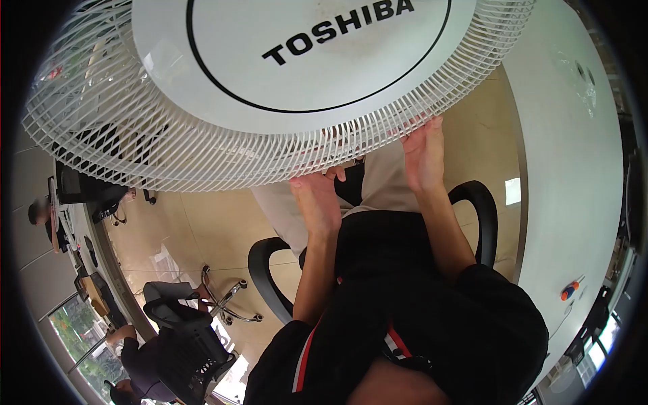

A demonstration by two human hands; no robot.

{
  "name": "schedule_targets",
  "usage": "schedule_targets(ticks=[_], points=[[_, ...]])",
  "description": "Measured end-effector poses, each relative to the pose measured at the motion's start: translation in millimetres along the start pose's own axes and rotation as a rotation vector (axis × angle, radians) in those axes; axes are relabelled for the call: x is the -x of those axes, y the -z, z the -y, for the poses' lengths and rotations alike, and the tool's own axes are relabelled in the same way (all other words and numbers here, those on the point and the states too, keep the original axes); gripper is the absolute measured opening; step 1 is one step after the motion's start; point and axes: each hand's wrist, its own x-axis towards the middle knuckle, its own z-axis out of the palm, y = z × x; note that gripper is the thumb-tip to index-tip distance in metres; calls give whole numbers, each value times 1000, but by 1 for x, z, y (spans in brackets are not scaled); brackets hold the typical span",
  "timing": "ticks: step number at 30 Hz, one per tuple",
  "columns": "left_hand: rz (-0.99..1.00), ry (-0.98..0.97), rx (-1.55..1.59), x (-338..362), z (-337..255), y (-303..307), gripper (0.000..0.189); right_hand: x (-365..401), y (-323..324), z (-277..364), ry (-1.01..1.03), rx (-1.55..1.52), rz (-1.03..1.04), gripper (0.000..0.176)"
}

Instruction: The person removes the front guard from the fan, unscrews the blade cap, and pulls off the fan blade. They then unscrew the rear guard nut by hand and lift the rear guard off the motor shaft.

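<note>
A large white wire fan grille (223, 162) with a pale TOSHIBA centre disc (297, 88) fills the top of the head view. My left hand (318, 199) holds the grille's near edge from below, just left of my lap. Further right, my right hand (425, 156) grips the same rim, its palm turned up and its fingertips against the wires. The grille hides parts of the fingers on both hands. Between the hands, below the rim, are my light trousers and a dark object that I cannot make out.
A white table (567, 182) runs down the right side, bearing an orange-and-blue screwdriver (570, 290) and clear plastic (586, 88). Black chair armrests (270, 280) flank me. At lower left, a person (142, 364) sits in a black chair; another person (42, 212) is at far left.
</note>
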Motion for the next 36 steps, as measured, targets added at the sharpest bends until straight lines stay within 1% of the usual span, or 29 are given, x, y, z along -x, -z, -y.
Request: schedule_targets(ticks=[2,5,8,11,12,15,17,20,23,26,28,30,32,35,36], points=[[18,-2,6,-2,1,-5,77,0,-2,-1,5,-20,2,54],[129,24,111,-5,8,-6,78,-3,-4,0,1,-35,-11,55],[322,-21,0,-9,22,7,69,-3,-4,-1,-11,-47,9,55],[207,-109,37,-16,42,19,51,-2,-7,0,-9,-55,2,56],[89,-83,-45,-16,47,23,34,-1,-7,1,-18,-55,-2,56],[-117,-186,-235,-19,69,41,27,-1,-8,2,-29,-52,-1,57],[-136,-211,-274,-17,67,37,27,-1,-10,4,-26,-42,10,58],[-101,-235,-269,-17,61,35,30,-1,-11,8,-20,-26,27,59],[-76,-281,-216,-14,63,37,34,-1,-22,11,8,-110,-129,53],[-48,-314,-169,-12,59,28,38,0,-8,9,-39,1,-21,53],[12,-281,-82,-6,47,10,42,-1,-8,9,-47,-4,-37,51],[5,-246,-157,-3,37,0,47,-2,-11,13,-50,-43,-91,50],[16,-192,-191,-4,36,0,62,-1,-21,17,-56,-124,-180,52],[49,-195,-149,0,34,2,69,2,-23,21,-62,-111,-176,51],[30,-188,-171,-1,38,8,75,2,-24,21,-56,-109,-163,50]])
